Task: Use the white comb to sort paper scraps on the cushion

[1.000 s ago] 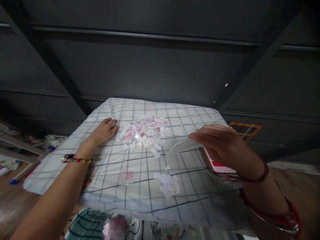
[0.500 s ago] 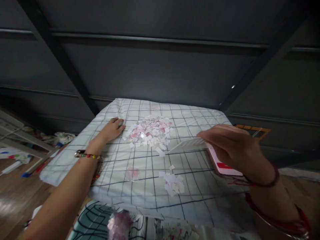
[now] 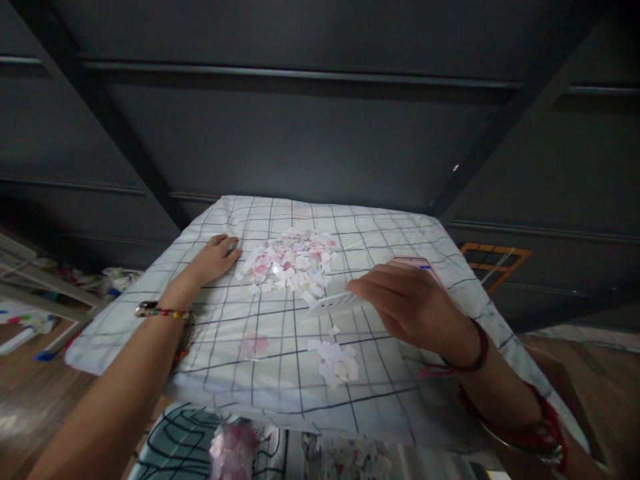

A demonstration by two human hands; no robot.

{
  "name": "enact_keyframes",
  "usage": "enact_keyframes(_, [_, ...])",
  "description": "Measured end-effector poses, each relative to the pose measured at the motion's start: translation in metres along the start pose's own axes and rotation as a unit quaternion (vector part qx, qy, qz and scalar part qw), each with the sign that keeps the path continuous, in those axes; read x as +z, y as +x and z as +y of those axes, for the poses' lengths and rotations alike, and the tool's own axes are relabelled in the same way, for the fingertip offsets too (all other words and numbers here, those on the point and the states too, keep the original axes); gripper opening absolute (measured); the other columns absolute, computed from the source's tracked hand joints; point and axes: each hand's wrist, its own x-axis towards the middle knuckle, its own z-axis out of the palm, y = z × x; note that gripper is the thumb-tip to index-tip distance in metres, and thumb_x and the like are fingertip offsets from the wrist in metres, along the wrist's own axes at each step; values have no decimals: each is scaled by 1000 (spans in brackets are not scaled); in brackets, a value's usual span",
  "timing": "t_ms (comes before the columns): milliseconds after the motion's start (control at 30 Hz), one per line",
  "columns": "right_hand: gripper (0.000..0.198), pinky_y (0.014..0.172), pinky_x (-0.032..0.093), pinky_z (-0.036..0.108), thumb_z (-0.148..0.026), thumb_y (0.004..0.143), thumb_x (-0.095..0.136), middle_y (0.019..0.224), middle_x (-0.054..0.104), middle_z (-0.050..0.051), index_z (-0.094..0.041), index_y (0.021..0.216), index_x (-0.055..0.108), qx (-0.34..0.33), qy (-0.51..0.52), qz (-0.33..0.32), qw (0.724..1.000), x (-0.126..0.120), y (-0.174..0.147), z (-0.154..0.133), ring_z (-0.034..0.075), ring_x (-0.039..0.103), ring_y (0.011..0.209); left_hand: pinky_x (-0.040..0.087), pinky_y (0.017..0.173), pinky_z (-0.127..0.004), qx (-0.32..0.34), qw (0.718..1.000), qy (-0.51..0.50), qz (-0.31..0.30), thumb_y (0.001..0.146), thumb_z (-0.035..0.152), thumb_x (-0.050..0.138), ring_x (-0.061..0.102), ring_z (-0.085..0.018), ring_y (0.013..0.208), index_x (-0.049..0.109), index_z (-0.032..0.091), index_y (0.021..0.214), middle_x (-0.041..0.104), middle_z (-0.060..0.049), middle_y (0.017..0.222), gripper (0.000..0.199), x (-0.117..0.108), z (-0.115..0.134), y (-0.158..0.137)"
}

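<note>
My right hand (image 3: 405, 300) pinches a thin white slotted strip (image 3: 333, 303), whose exact kind I cannot make out. The strip's far end reaches the near edge of a large heap of paper scraps (image 3: 290, 263), white and pink. Left of that heap, my left hand (image 3: 217, 259) rests on the checked cloth (image 3: 220, 340) with thumb and fingers apart, holding nothing. A smaller pile of white scraps (image 3: 336, 363) lies nearer to me, with a pink patch (image 3: 255, 345) to its left. Partly hidden behind my right hand is a phone (image 3: 419, 262).
Under the table's front edge are a teal basket (image 3: 170, 440), a pink plastic bag (image 3: 233, 450) and a container of scraps (image 3: 347, 460). A dark panelled wall (image 3: 310, 133) stands behind. White shelving (image 3: 45, 293) is at left, an orange frame (image 3: 500, 253) at right.
My right hand has moved left with the white strip, bringing it close to the scraps and uncovering part of the phone. My left hand stays on the cloth. The view has shifted slightly.
</note>
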Motion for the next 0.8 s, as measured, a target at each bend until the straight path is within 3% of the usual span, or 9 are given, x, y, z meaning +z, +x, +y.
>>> enact_keyframes(133, [34,62,45,29,2,95,40,74,70,2,-17,97,69,-18,19,26,999,8,7,-12,14,58,66,37,125,-46,-6,1000,1,5,97,47,38,47,-30,145,64,17,133,67,-12,140,54,-1,2,0])
enact_keyframes(333, [31,62,46,29,1,94,44,74,72,1,-17,97,68,-5,0,40,999,-5,6,-8,14,61,67,40,123,-46,-1,999,-18,29,97,53,40,51,-30,139,66,19,128,70,-12,131,53,-1,3,-2])
enact_keyframes(500, [31,62,47,28,-1,96,43,74,72,1,-18,96,69,-18,27,15,999,-1,8,-9,13,60,66,36,126,-45,-11,1000,-16,5,96,47,39,46,-29,146,63,17,134,66,-12,140,54,0,1,-2])
enact_keyframes(667, [32,60,46,27,-3,102,40,71,70,0,-17,93,67,-36,44,49,997,13,15,-22,12,58,62,34,128,-44,-14,1000,-13,-8,98,44,39,44,-28,149,61,15,138,63,-13,146,54,0,2,-2])
enact_keyframes(800, [24,63,50,28,-4,101,45,75,72,1,-18,101,65,-39,72,66,994,4,13,-21,13,63,67,33,128,-43,-11,1000,-9,-9,100,42,40,44,-28,149,61,14,138,62,-13,147,52,-2,4,-4])
